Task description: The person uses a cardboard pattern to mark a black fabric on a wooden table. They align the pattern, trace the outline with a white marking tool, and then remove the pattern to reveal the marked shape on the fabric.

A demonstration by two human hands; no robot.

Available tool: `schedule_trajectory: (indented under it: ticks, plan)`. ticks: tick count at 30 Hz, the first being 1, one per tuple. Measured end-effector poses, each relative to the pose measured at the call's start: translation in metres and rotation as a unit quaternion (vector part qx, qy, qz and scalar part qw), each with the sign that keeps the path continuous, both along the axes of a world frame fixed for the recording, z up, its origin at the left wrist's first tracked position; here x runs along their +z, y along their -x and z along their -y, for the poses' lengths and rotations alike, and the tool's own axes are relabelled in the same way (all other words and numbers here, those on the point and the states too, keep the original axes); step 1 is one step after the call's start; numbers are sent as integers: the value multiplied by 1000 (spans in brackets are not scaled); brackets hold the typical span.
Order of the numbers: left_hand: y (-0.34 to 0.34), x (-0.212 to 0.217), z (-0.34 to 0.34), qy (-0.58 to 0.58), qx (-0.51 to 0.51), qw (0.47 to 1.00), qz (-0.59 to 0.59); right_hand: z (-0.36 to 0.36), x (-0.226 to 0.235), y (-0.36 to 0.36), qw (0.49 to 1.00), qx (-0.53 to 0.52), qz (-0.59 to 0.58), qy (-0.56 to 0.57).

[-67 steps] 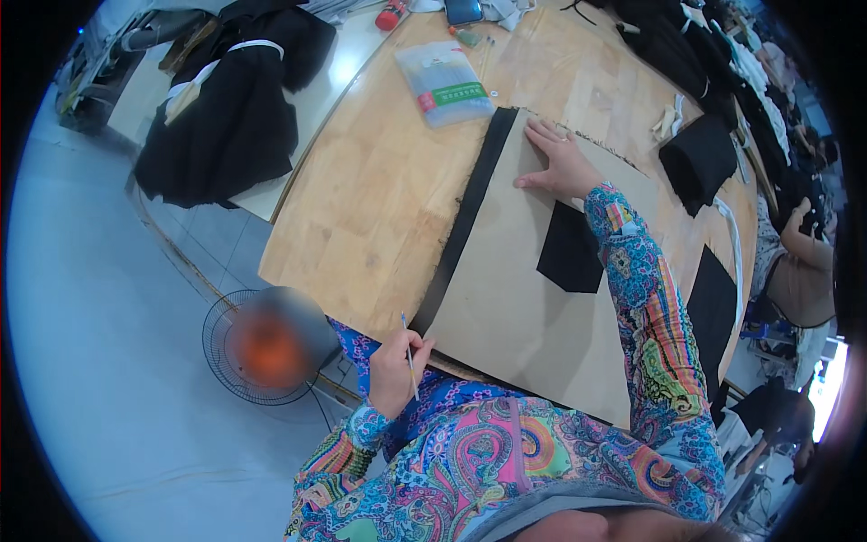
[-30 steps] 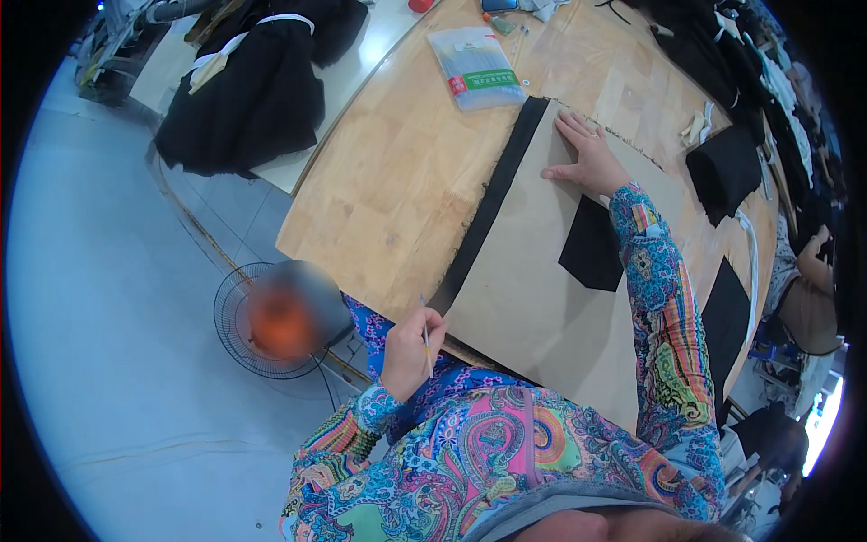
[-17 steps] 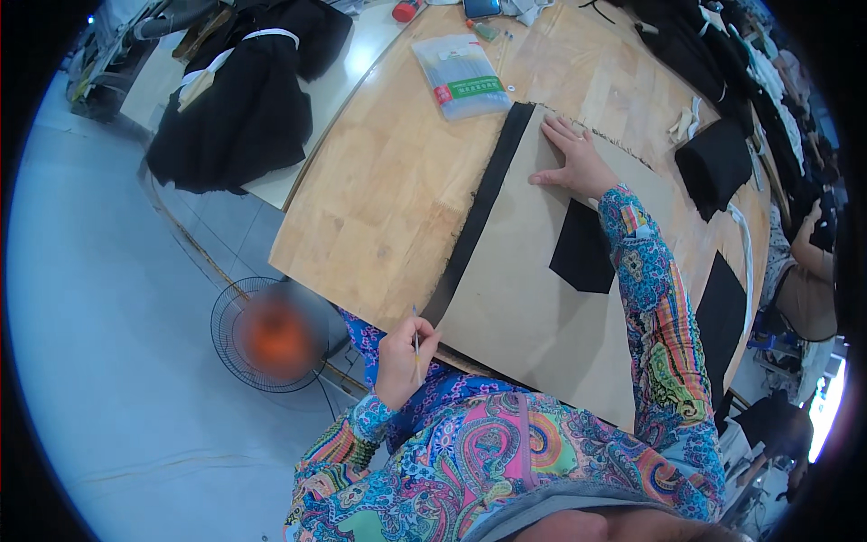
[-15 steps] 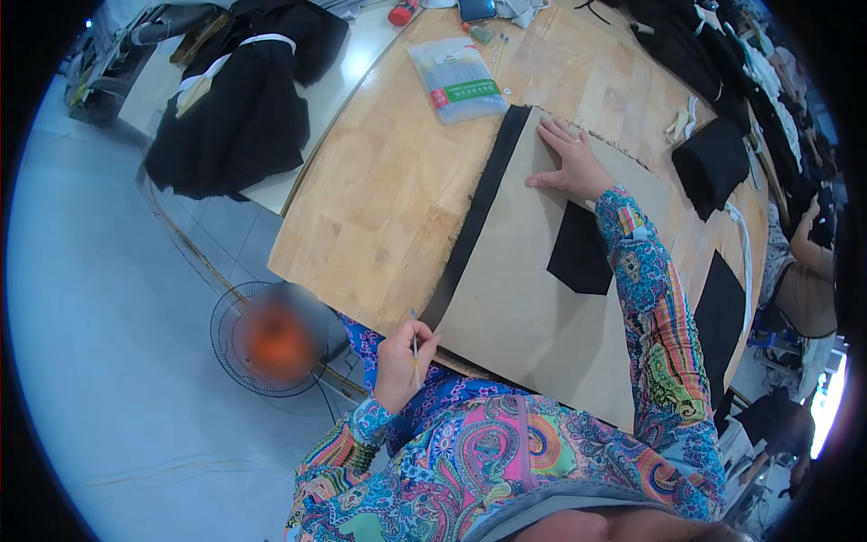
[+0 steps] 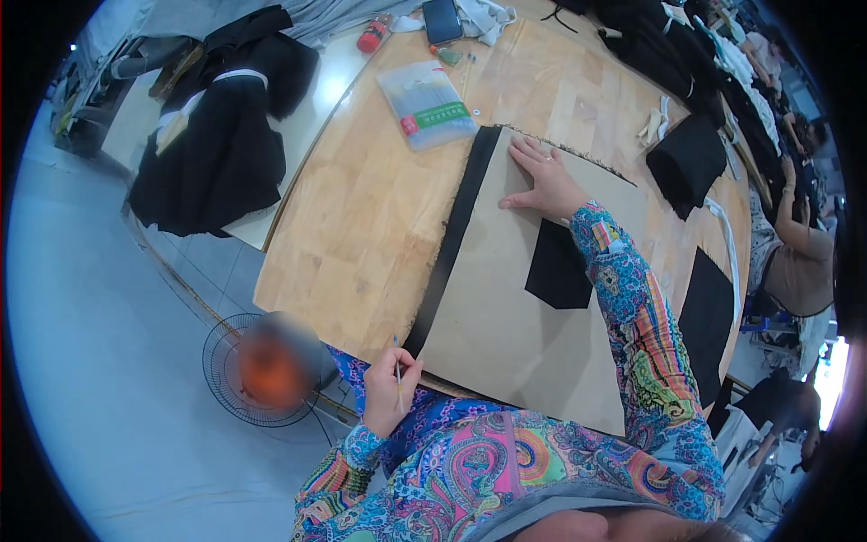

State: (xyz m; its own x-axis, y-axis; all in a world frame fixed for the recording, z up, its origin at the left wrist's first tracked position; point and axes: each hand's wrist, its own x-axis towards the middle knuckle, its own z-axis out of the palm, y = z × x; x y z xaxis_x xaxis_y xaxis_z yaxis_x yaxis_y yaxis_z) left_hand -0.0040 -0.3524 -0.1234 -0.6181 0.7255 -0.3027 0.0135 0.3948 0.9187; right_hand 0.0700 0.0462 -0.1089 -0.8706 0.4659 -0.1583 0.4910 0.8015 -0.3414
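The left hand (image 5: 390,390) grips a thin pencil-like marking tool (image 5: 398,372) at the near corner of a large brown cardboard pattern (image 5: 506,307), which lies over black fabric (image 5: 456,235) on the wooden bench (image 5: 361,217). The right hand (image 5: 542,176) presses flat, fingers spread, on the pattern's far end.

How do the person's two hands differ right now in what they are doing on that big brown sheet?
The left hand is curled around a thin pencil-like tool at the near corner of the brown pattern sheet; the right hand lies flat and open on the sheet's far end. The left arm is bent close to the body, the right stretched out. Both wear the same bright patterned sleeves.
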Motion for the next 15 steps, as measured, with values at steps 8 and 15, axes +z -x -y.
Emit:
schedule_trajectory:
  ticks: [8,15]
  plan:
    - [0,-2,2,0,0,1000,-2,1,-2,5,1000,-7,0,2]
    - [2,3,-1,23,-1,999,49,0,-2,3,1000,-9,5,-2]
